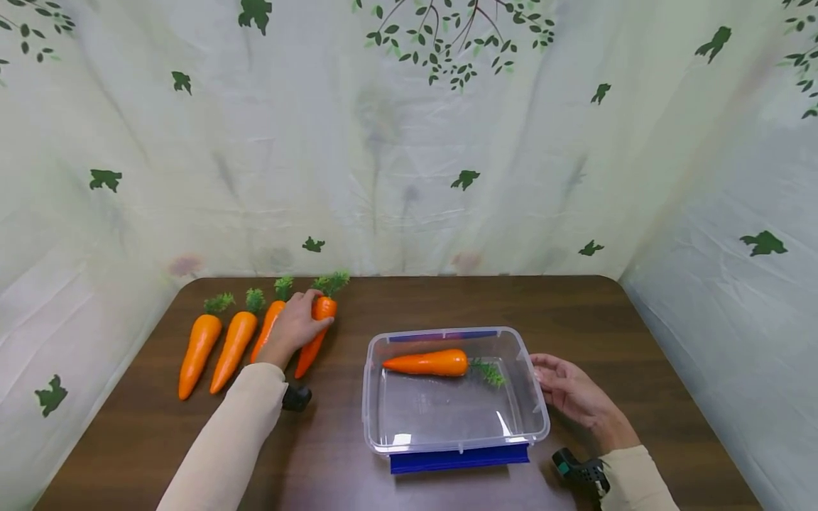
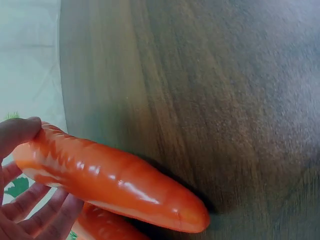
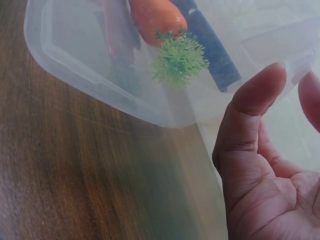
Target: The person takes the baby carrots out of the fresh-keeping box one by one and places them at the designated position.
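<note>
My left hand [image 1: 297, 319] grips an orange carrot [image 1: 324, 309] with a green leafy top, thumb on one side and fingers on the other. In the left wrist view this carrot [image 2: 120, 175] slants with its tip over the brown table, overlapping another carrot below. A clear plastic box [image 1: 422, 419] with blue side clips stands at the middle of the table, lidless. Inside it lies one carrot [image 1: 434, 363], its leaves toward the right. My right hand [image 1: 575, 394] is at the box's right wall with fingers loosely bent; the right wrist view shows nothing between thumb and fingers.
To the left lie two carrots [image 1: 200, 355] [image 1: 234, 351] side by side, leaves toward the back. A third carrot [image 1: 268, 326] is partly hidden behind my left hand. A pale curtain [image 1: 409, 142] with leaf prints borders the table [image 1: 575, 305] at the back and sides.
</note>
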Motion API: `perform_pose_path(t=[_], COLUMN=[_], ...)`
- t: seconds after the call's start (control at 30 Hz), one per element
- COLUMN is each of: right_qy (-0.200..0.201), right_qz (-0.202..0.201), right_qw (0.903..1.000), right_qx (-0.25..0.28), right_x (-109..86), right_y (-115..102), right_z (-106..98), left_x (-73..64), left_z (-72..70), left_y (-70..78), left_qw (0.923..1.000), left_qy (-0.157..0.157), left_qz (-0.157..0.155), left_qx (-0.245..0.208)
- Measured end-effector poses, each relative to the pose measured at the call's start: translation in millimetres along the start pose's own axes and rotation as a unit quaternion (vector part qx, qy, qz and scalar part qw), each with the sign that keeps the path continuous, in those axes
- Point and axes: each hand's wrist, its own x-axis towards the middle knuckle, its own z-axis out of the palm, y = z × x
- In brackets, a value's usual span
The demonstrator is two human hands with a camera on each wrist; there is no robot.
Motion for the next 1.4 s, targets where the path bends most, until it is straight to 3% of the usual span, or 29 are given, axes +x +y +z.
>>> perform_pose_path(t=[0.4,0.7,0.9,1.2,1.4], right_qy=[0.015,0.025,0.03,0.019,0.011], right_qz=[0.001,0.007,0.006,0.006,0.006], right_qw=[0.9998,0.9996,0.9995,0.9998,0.9999], right_qx=[-0.013,-0.01,-0.009,-0.006,-0.007], right_x=[-0.2,0.6,-0.6,-0.4,0.9], right_y=[1,2,1,1,1], right_z=[0,2,2,-1,-2], left_x=[1.1,-3.1,-5.9,-8.6,-8.8], left_z=[2.1,5.2,-0.9,-8.3,-10.2], left_y=[10.9,12.4,14.4,17.7,35.0], left_qw=[0.9972,0.9973,0.9979,0.9998,0.9958], left_qy=[-0.016,-0.013,0.001,0.013,0.027], left_qz=[-0.015,-0.028,-0.017,-0.005,0.04], left_qx=[0.071,0.067,0.062,0.013,-0.078])
